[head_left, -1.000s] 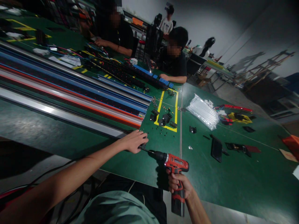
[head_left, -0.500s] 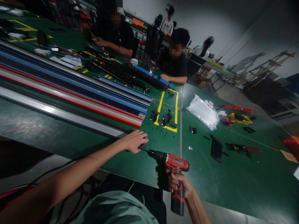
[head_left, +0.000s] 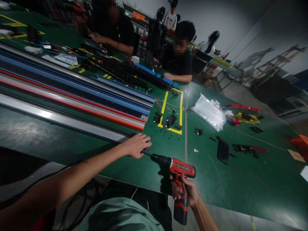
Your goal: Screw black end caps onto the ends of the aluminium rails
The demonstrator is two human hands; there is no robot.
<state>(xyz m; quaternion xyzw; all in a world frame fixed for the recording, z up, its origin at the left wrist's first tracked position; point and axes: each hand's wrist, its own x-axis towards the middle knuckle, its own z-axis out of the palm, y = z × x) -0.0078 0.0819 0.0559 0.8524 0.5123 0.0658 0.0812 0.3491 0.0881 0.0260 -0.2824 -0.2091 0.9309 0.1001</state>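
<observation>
My right hand (head_left: 189, 190) is wrapped round the grip of a red and black cordless drill (head_left: 183, 169), whose battery hangs below. Its long bit (head_left: 153, 156) points left and meets a small black end piece (head_left: 147, 149) under my left hand. My left hand (head_left: 137, 146) is closed over that end piece, at the near end of the silver and black metal profile (head_left: 79, 122). Palm and fingers hide most of the joint, so I cannot see a screw there. Several small dark screws (head_left: 169, 136) lie beyond my fingers.
Long blue and orange profiles (head_left: 96, 106) lie on the green table (head_left: 211, 192). Black brackets (head_left: 170, 119) sit within a yellow taped rectangle (head_left: 181, 110). To the right are a bag of clear tubes (head_left: 209, 112) and a black phone-like slab (head_left: 223, 150). Co-workers (head_left: 183, 61) sit across.
The camera view has shifted slightly. The drill tilts a little more, its battery end moving slightly left and down. My left hand stays on the same end piece.
</observation>
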